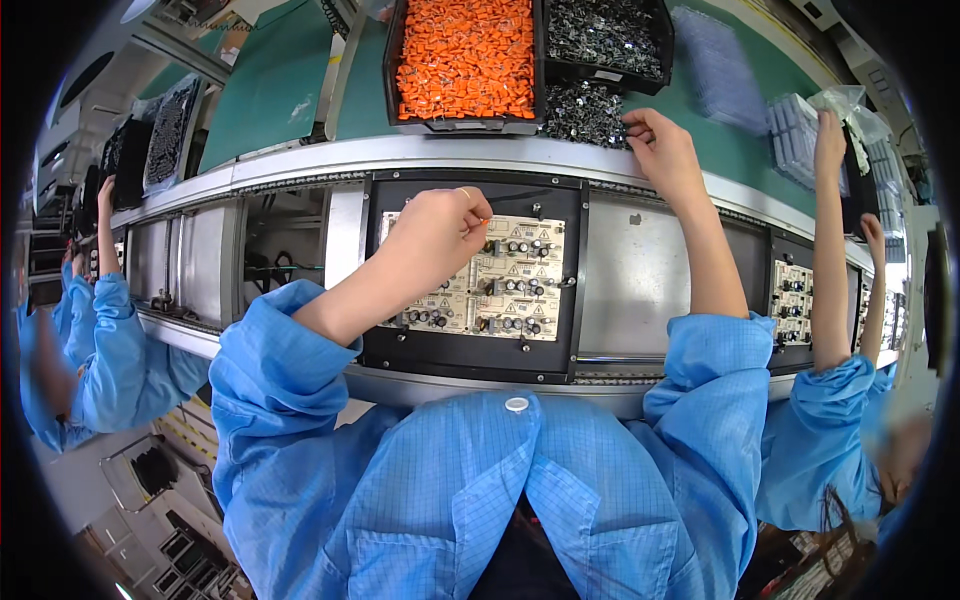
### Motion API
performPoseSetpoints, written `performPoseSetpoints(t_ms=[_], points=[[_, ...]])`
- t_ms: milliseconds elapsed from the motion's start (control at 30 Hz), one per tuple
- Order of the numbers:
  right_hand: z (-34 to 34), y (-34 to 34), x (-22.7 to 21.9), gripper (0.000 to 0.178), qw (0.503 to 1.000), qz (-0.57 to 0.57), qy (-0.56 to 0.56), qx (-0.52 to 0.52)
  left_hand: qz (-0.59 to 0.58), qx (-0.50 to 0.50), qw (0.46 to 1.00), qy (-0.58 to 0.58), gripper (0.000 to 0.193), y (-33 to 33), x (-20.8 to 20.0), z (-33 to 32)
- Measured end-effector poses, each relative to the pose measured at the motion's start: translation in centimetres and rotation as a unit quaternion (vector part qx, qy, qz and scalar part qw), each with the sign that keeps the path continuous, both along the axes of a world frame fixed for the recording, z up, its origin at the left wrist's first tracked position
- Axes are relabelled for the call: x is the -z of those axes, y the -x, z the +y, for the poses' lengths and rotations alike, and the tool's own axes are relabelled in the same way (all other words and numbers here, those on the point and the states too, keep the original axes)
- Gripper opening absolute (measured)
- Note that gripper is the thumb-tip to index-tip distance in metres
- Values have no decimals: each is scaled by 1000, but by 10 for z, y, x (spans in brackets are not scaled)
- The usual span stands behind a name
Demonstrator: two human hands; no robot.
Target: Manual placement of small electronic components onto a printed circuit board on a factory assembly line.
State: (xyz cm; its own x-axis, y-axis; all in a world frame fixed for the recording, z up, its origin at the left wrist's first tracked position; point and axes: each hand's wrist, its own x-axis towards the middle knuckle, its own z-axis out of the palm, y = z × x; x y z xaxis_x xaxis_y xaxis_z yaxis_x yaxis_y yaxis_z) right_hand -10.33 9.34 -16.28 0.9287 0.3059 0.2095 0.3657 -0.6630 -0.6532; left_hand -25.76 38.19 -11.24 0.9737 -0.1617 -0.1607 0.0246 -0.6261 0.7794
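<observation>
My left hand is over the upper part of a beige circuit board panel, fingers pinched together. A bit of a small orange component shows at its fingertips, just above the board. The panel lies in a black frame and carries several dark round parts; my hand and forearm hide its upper left. Farther right, my right hand has its fingers bent inward at the edge of a pile of small black components. Whatever sits between those fingertips is too small to make out.
A black bin of orange components stands beyond the metal rail, beside a bin of black parts. Clear plastic trays lie on the green bench. Co-workers' arms reach in at right and at far left.
</observation>
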Motion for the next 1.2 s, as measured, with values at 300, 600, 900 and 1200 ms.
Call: performPoseSetpoints(t_ms=[300, 600, 900, 1200], points=[[-21, 0, -3, 22, 994, 73, -75, 44, -143, 105, 971, -158, 8, -3, 16, -1], [-20, 33, -29, 18, 968, 156, -194, 23, -145, 139, 958, -205, 5, -9, 15, -9], [22, 126, -36, 21, 977, 123, -116, -128, -64, 115, 980, -146, 13, -30, -1, -5], [49, 153, -35, 33, 982, 28, 49, -178, -514, -67, 785, -339, 24, -174, 11, 31]])
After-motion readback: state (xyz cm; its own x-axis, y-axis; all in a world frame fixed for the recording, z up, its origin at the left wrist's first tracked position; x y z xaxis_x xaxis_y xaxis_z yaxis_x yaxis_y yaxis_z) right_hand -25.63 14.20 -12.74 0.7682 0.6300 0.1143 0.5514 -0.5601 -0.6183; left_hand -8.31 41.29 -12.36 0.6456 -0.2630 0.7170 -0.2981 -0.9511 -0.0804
